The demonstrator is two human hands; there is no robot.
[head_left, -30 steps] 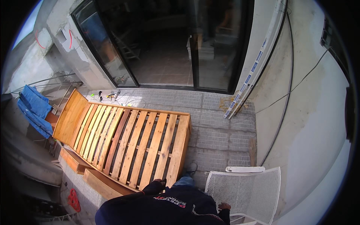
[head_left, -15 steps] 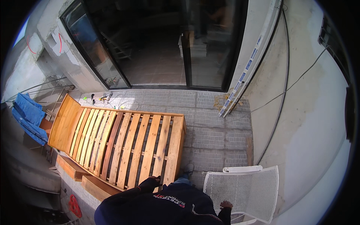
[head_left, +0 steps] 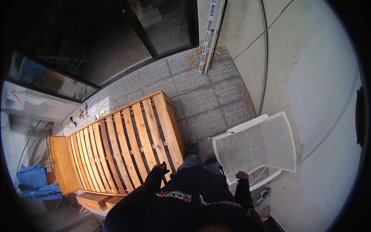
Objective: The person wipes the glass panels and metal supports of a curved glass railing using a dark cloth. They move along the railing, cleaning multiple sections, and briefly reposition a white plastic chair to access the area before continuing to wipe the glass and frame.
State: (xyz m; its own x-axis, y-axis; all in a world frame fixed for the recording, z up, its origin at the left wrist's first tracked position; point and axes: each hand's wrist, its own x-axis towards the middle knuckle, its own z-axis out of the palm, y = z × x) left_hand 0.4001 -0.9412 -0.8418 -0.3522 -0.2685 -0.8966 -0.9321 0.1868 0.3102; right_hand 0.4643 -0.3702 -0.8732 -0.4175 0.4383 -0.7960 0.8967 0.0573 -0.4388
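My left hand [head_left: 160, 167] hangs over the near side of a slatted wooden bed frame [head_left: 148, 123]. Its fingers are curled round a small dark thing, too small to name. On the other side, my right hand [head_left: 242, 175] overlaps the lower edge of a white mesh chair [head_left: 257, 145]. Whether it touches that edge, and how its fingers lie, I cannot make out. The bed has a solid headboard [head_left: 62, 164] at its far left end, with wooden drawers [head_left: 92, 200] along the near side.
Between bed and chair lies grey patterned paving [head_left: 205, 102]. White and black long profiles [head_left: 208, 36] lean by the wall above a coil of yellow cord [head_left: 196, 58]. Tools and cables [head_left: 83, 114] lie beyond the bed. A dark sliding door [head_left: 154, 42] and blue sheeting [head_left: 36, 181] stand left.
My view has turned to the right, so the door and bed have swung left in the picture. Both hands now appear higher up, and the chair shows more fully.
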